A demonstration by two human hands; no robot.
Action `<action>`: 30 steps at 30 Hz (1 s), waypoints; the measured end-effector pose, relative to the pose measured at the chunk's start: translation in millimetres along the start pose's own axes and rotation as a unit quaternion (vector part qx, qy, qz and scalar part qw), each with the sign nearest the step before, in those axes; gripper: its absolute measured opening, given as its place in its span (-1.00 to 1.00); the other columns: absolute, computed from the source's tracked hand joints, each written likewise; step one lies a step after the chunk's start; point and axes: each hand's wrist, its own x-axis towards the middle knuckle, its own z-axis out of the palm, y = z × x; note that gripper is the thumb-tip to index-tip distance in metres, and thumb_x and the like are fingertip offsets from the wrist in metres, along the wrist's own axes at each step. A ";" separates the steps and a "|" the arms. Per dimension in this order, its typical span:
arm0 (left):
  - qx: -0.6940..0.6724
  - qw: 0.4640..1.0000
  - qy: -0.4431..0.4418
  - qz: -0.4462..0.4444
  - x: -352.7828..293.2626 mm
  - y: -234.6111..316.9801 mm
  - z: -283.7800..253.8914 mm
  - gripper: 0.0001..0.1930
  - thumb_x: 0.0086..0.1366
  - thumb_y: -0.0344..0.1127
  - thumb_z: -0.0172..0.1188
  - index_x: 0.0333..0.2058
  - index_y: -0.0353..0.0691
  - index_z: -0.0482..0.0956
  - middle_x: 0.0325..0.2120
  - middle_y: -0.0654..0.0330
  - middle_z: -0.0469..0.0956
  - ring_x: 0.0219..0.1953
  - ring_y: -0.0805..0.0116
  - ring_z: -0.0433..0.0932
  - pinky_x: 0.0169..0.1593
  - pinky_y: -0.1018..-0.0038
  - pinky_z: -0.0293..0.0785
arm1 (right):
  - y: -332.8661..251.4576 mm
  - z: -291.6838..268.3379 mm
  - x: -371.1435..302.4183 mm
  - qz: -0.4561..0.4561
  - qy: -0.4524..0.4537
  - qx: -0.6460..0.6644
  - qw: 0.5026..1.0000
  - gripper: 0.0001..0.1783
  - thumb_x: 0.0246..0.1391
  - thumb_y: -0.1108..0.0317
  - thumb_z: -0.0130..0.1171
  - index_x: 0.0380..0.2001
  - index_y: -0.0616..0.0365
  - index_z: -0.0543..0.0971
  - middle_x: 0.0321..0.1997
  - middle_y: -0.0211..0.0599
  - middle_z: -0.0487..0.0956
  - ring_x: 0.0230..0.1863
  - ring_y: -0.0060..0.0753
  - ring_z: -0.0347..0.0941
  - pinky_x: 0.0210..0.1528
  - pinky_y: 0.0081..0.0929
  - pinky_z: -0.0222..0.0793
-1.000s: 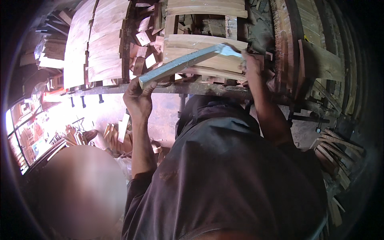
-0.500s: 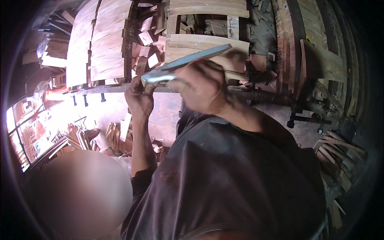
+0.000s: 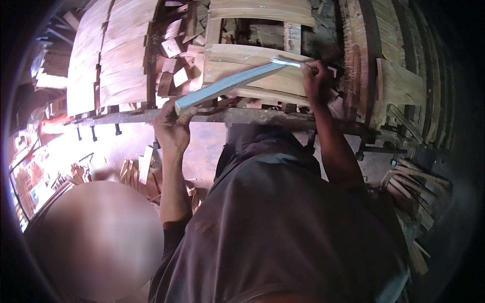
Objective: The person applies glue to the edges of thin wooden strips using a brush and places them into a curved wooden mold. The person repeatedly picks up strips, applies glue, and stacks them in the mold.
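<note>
A long narrow wooden strip (image 3: 227, 86) with a pale blue-grey upper face slants up from left to right in front of me. My left hand (image 3: 172, 130) grips its near left end, thumb on one side and fingers on the other. At the strip's far right end, my right hand (image 3: 317, 83) pinches a slim flat tool (image 3: 289, 62) with a bright whitish end. That tool touches or lies just over the strip's tip; its exact kind is too blurred to make out. Under the strip lie pale wooden boards (image 3: 247, 53) on the bench.
A dark metal rail (image 3: 242, 117) with clamp screws runs along the bench front. Wood offcuts (image 3: 174, 76) fill a gap left of the boards. Joined panels (image 3: 124, 55) stand at left, more clamped boards (image 3: 401, 83) at right. Loose sticks (image 3: 422, 184) lie at lower right.
My right hand has swept from the strip's left end to its far right end, carrying the whitish tool along. The left hand still holds the strip, which has tilted slightly.
</note>
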 end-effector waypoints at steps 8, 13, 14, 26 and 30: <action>0.007 0.999 -0.028 -0.017 32.0 -17.4 -22.8 -0.68 0.10 -0.55 0.35 -0.15 -0.36 0.54 -0.26 0.24 0.60 -0.20 0.48 0.51 -0.03 0.54 0.41 | 45.4 7.9 -2.1 0.133 0.091 0.186 0.969 -0.85 -0.02 0.40 0.27 -0.37 0.22 0.57 -0.52 -0.35 0.53 -0.51 -0.50 0.41 -0.40 -0.51 0.34; -0.001 0.999 -0.047 0.006 48.1 -34.8 -36.3 -0.71 0.12 -0.57 0.32 -0.15 -0.37 0.55 -0.25 0.23 0.60 -0.20 0.46 0.52 -0.05 0.52 0.43 | 32.9 10.2 -40.4 0.239 0.088 0.230 0.939 -0.84 0.02 0.43 0.23 -0.32 0.26 0.54 -0.53 -0.40 0.49 -0.55 -0.58 0.36 -0.50 -0.57 0.27; -0.018 0.998 -0.052 -0.006 52.3 -38.9 -38.2 -0.70 0.12 -0.59 0.31 -0.14 -0.38 0.55 -0.24 0.22 0.60 -0.18 0.45 0.52 -0.03 0.52 0.42 | 34.4 5.6 -41.0 0.210 0.087 0.155 0.961 -0.85 0.04 0.41 0.24 -0.32 0.24 0.54 -0.52 -0.39 0.51 -0.54 -0.59 0.38 -0.47 -0.59 0.29; -0.051 0.994 -0.100 -0.021 90.1 -40.9 -49.2 -0.71 0.14 -0.59 0.30 -0.14 -0.40 0.53 -0.25 0.18 0.60 -0.21 0.46 0.54 -0.05 0.53 0.45 | -155.5 40.9 -45.5 -0.299 -0.085 -0.072 0.948 -0.82 -0.15 0.63 0.16 -0.39 0.21 0.53 -0.43 -0.15 0.45 -0.36 -0.10 0.40 -0.26 -0.27 0.36; -0.041 0.993 -0.114 -0.009 100.1 -42.9 -47.3 -0.69 0.12 -0.59 0.31 -0.13 -0.39 0.53 -0.26 0.18 0.60 -0.21 0.45 0.54 -0.07 0.52 0.47 | -236.3 62.9 -47.4 -0.398 -0.156 0.094 0.899 -0.68 -0.30 0.62 0.25 -0.33 0.25 0.55 -0.43 -0.27 0.43 -0.38 -0.17 0.39 -0.17 -0.23 0.44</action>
